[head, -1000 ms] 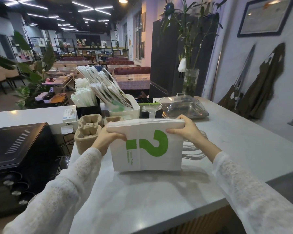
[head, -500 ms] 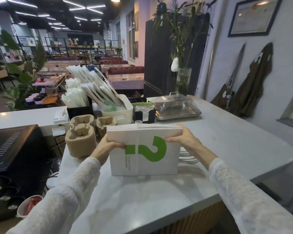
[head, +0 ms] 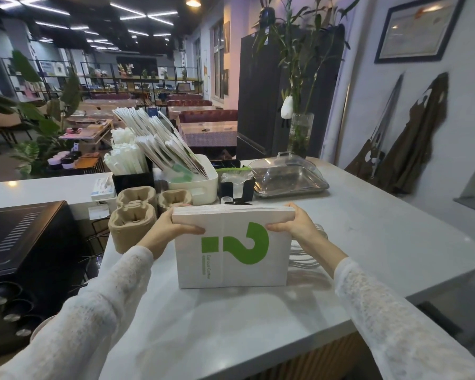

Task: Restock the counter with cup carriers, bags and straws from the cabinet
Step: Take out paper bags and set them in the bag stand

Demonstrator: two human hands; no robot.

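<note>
From the head camera, you are holding a stack of flat white paper bags with a green question-mark print (head: 232, 250) upright on its lower edge on the pale grey stone surface (head: 381, 242). Your left hand (head: 173, 229) and right hand (head: 291, 224) are each gripping an upper corner. The stack is probably light and stiff together, but loose sheets may be sliding, so keep taking both sides. Behind the stack, a white plastic bin (head: 203, 182) is already holding similar bags.
</note>
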